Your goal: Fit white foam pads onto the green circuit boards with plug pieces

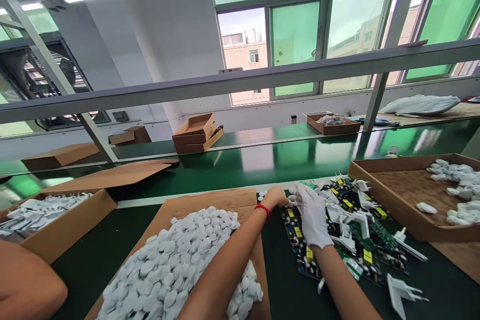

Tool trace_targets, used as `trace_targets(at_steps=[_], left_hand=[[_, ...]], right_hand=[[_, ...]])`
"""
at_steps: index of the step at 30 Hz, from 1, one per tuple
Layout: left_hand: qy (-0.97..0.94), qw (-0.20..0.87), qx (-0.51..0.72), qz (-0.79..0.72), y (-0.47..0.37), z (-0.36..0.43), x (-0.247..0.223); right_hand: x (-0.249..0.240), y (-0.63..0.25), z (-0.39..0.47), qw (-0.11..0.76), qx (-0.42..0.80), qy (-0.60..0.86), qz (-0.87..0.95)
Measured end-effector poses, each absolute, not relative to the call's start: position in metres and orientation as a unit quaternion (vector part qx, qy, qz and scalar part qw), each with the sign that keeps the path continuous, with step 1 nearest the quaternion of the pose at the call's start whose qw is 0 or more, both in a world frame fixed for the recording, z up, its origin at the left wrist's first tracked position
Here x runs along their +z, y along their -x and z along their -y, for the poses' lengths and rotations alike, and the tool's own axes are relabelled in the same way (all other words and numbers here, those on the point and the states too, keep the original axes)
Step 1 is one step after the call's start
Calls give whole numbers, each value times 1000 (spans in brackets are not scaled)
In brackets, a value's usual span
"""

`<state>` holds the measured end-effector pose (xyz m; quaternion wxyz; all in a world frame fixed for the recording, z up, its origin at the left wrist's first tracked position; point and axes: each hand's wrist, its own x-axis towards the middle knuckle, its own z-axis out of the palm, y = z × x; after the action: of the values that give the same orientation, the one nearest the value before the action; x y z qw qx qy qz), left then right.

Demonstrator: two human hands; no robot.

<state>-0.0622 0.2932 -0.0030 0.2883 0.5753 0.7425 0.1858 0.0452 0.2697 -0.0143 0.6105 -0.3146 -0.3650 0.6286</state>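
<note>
1. Both arms reached forward, the bare left hand [276, 196] curled, the gloved right hand [308, 212] bending its fingers just beside it; whether either pinched anything, I couldn't tell
2. Circuit boards [299, 233] lay right at the hands, on the bench
3. Left box [75, 223]: white plastic parts [41, 210] heaped inside; right box [446, 233]: white pieces [468, 212]

The left forearm [232, 262] and right forearm [341, 277] reach toward the far edge of the counter [283, 282], slanting inward until the hands sit side by side. The bare left hand [276, 197], a red band [262, 208] round its wrist, curls its fingers toward the white-gloved right hand [309, 214], which is turned back uppermost; neither grip can be made out.
</note>
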Motion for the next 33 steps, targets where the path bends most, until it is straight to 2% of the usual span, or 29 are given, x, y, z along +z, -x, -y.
trace_targets(at_steps=[4,10,16,19,21,27,30,33], left_hand=[[-535,371,180,-737,73,-282,12],[-488,446,257,-705,97,-241,34],[-441,388,437,-682,119,-191,55],[-405,342,532,-660,127,-173,66],[-381,325,585,-638,128,-165,69],[-332,332,665,-581,118,-159,54],[-341,346,669,-562,113,-156,47],[-360,361,665,-545,111,-151,46]], right_hand=[[-10,-46,-267,616,627,313,359],[-7,-48,-264,637,599,329,358],[-12,-56,-269,693,525,366,332],[-13,-55,-272,697,532,369,309],[-12,-52,-270,668,574,351,318],[-4,-44,-247,478,736,229,421],[-5,-43,-241,456,748,215,432],[-7,-42,-244,476,738,214,428]])
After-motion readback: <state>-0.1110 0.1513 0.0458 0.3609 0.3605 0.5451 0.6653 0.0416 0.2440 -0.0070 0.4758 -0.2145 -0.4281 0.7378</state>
